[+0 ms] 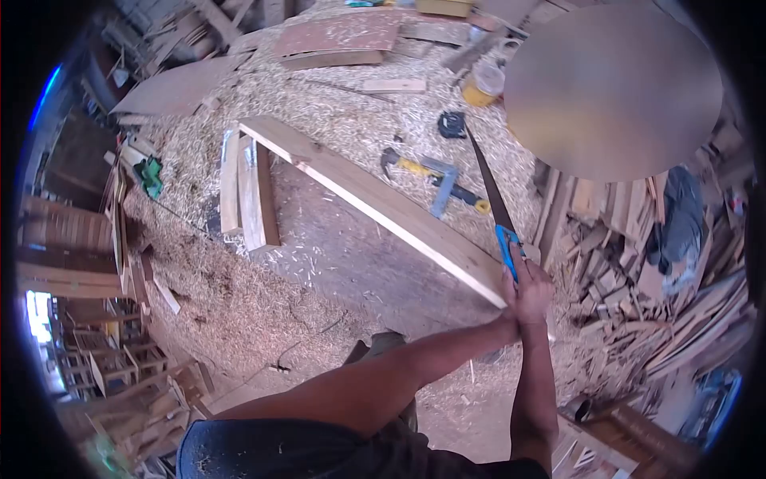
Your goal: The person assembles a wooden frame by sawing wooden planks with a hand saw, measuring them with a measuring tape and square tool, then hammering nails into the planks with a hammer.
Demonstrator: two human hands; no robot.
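Note:
A long wooden beam lies diagonally over a dark work board. My right hand grips the blue handle of a handsaw near the beam's near right end, with the blade pointing up and away. Crossing over from the left, my left hand is at that same beam end, largely hidden beside the right wrist, and its fingers cannot be made out. Beyond the beam are a hammer, a metal square and a black object.
Two short wood blocks sit under the beam's far left end. A yellow container stands at the upper right, near a blurred round area. Scrap wood is piled at right. Shavings cover the floor; wooden furniture is at lower left.

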